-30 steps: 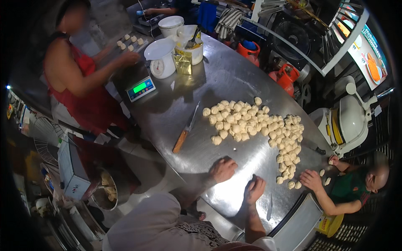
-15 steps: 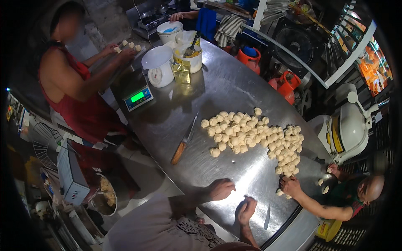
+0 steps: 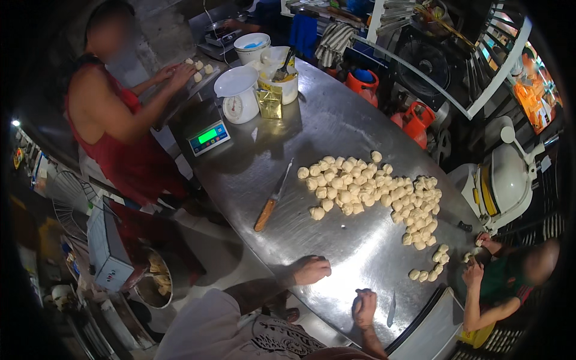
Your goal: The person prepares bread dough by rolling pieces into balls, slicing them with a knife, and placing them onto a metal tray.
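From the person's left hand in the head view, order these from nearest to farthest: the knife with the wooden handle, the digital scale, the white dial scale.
1. Knife with the wooden handle, up the table from the left hand.
2. Digital scale, near the table's left edge.
3. White dial scale, just beyond it.

White printed shirt (bare forearms)

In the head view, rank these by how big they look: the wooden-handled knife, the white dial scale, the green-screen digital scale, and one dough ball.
Largest to smallest as they appear:
1. White dial scale
2. Wooden-handled knife, longer but much thinner; this order is unsure
3. Green-screen digital scale
4. Dough ball, clearly smallest

The scales sit farther from the camera.
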Motion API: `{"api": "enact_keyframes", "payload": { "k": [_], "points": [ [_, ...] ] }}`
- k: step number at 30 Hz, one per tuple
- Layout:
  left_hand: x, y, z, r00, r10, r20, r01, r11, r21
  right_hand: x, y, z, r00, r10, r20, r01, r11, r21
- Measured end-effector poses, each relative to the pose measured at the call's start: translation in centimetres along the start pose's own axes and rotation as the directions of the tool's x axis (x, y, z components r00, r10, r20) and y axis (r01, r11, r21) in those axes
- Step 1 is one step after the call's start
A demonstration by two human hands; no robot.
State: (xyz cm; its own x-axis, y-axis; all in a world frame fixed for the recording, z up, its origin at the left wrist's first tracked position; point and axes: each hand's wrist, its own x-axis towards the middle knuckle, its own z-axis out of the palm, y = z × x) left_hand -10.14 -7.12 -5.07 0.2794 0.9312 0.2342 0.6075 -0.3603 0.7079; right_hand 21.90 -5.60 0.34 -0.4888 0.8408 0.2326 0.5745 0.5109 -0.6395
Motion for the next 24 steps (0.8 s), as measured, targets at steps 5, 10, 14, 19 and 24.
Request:
{"api": "enact_keyframes", "payload": {
  "k": [5, 10, 14, 19, 24],
  "points": [
    [6.5, 0.7, -1.3, 0.995, -0.041, -0.092, 0.056, 0.983, 0.173, 8.0, -1.6, 2.5, 0.962, 0.038, -0.271, -0.077, 0.988, -0.135],
    [2.5, 2.4, -1.8, 0.992, -0.096, -0.083, 0.106, 0.986, 0.127, 1.6, -2.2, 2.8, 0.993, 0.049, -0.11, -0.042, 0.997, 0.066],
    [2.1, 0.4, -2.5, 0.999, 0.034, 0.023, -0.035, 0.998, 0.045, 3.3, 1.0, 0.4, 0.997, -0.072, 0.009, 0.073, 0.99, -0.123],
    [7.4, 4.7, -1.9, 0.942, -0.245, -0.229, 0.26, 0.965, 0.04, 7.5, -3.1, 4.8, 0.953, 0.064, -0.295, -0.098, 0.99, -0.101],
    [1.0, 0.9, -1.7, 0.988, 0.141, -0.069, -0.145, 0.989, -0.043, 2.3, -0.7, 1.2, 0.998, -0.021, 0.053, 0.027, 0.995, -0.1]
  ]
}}
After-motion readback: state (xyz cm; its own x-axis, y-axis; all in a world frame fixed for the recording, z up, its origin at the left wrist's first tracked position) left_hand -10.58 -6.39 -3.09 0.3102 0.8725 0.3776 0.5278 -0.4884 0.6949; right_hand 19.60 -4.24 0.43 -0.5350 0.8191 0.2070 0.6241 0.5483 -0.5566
